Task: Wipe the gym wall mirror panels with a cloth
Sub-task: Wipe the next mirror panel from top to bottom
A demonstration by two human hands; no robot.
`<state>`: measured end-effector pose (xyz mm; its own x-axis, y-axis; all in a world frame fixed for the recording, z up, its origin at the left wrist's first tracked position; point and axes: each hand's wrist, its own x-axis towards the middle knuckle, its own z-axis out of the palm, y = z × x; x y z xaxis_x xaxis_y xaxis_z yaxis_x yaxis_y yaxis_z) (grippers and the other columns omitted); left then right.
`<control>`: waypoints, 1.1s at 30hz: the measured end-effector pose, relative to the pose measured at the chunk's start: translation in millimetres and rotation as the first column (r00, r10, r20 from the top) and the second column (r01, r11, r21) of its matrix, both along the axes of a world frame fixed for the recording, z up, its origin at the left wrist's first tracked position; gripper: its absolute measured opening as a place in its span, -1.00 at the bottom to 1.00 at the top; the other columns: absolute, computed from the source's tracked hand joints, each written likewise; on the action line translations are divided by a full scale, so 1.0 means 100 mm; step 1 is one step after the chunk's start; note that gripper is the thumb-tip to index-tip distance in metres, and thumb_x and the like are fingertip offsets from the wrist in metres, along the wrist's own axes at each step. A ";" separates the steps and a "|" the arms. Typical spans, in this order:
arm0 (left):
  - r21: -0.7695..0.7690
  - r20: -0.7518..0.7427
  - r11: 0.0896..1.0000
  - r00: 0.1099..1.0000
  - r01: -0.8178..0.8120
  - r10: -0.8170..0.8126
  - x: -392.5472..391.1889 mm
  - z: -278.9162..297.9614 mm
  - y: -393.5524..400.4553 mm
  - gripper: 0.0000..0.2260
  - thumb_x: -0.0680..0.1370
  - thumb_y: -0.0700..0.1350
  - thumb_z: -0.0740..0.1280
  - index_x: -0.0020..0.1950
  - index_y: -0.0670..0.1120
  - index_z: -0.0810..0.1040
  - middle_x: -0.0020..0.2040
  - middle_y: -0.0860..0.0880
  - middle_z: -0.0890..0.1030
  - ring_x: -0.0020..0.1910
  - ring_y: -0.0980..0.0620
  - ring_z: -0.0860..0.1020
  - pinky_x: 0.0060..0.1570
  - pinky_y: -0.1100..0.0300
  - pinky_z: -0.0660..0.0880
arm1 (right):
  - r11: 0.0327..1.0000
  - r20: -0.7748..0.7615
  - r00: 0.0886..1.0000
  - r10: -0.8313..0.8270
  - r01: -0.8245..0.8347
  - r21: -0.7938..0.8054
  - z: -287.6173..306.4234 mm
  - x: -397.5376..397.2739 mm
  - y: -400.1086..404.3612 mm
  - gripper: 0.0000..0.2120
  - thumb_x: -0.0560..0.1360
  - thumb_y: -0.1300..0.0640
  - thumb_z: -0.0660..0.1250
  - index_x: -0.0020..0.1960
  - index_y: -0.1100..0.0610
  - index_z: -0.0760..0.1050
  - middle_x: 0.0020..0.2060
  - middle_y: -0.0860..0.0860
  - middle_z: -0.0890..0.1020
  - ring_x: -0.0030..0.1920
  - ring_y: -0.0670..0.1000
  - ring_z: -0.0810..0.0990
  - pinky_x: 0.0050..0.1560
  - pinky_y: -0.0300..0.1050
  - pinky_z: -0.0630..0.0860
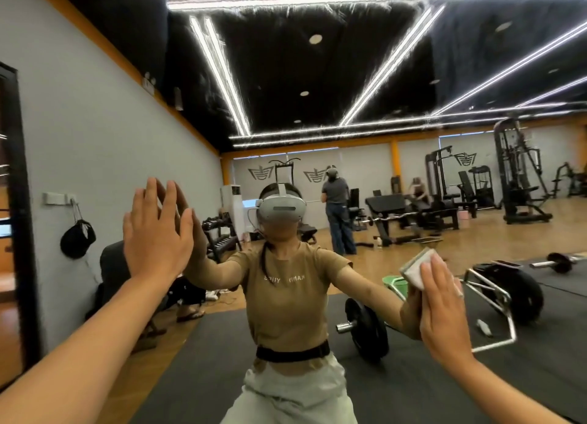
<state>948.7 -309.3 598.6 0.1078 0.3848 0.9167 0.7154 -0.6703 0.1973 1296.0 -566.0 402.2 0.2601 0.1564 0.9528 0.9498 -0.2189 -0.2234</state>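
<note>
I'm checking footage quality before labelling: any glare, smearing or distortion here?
Head view: the white ceiling light strips reflected in the wall mirror panel flare with streaky fringes; wide-angle bending curves the forearms at the edges; the left hand and the right hand on the folded white cloth look fairly sharp; distant gym machines are soft.

In the mirror (397, 176), the reflected person wears a tan shirt (286, 293) with white lettering, a black waistband and pale trousers. Right of the shirt, the cloth (416, 269) is white, green-edged. Above, the ceiling is black with white light strips.
</note>
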 end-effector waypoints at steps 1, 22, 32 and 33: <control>0.001 -0.004 1.000 1.000 -0.003 0.003 0.00 0.00 0.01 -0.46 0.67 0.11 0.05 0.63 -0.03 0.07 0.63 -0.09 0.00 0.60 -0.11 -0.04 0.52 -0.14 0.01 | 1.000 0.005 1.000 0.012 -0.012 -0.003 0.09 -0.01 0.00 -0.40 0.61 0.13 0.01 0.61 -0.11 -0.03 0.61 -0.04 0.04 0.59 0.08 0.04 0.48 0.37 0.09; 0.039 0.015 0.999 1.000 -0.023 0.022 0.03 -0.02 0.04 -0.47 0.68 0.06 0.08 0.62 -0.06 0.09 0.62 -0.15 0.03 0.59 -0.16 -0.01 0.51 -0.19 0.04 | 0.980 -0.317 0.948 0.000 0.063 0.188 -0.73 -0.05 0.10 -0.48 0.59 0.11 0.01 0.52 0.21 0.25 0.58 -0.17 0.01 0.57 0.03 0.10 0.47 0.35 0.09; 0.030 -0.025 0.999 1.000 -0.018 0.019 -0.01 -0.01 0.03 -0.46 0.68 0.08 0.08 0.62 -0.05 0.07 0.63 -0.14 0.01 0.60 -0.15 -0.04 0.51 -0.16 0.00 | 0.987 -0.131 0.990 -0.055 0.073 0.141 1.37 0.00 0.00 -0.48 0.63 0.20 0.03 0.58 0.06 0.13 0.58 0.07 0.12 0.57 -0.01 0.03 0.51 -0.03 -0.12; 0.029 -0.024 0.999 1.000 -0.019 0.020 -0.01 -0.01 0.03 -0.46 0.68 0.09 0.07 0.62 -0.05 0.06 0.63 -0.14 0.00 0.60 -0.15 -0.04 0.52 -0.15 0.00 | 0.990 -0.116 0.992 -0.057 0.071 0.124 1.58 0.01 0.01 -0.47 0.64 0.22 0.04 0.59 0.04 0.10 0.59 0.06 0.09 0.57 -0.02 0.00 0.50 -0.03 -0.12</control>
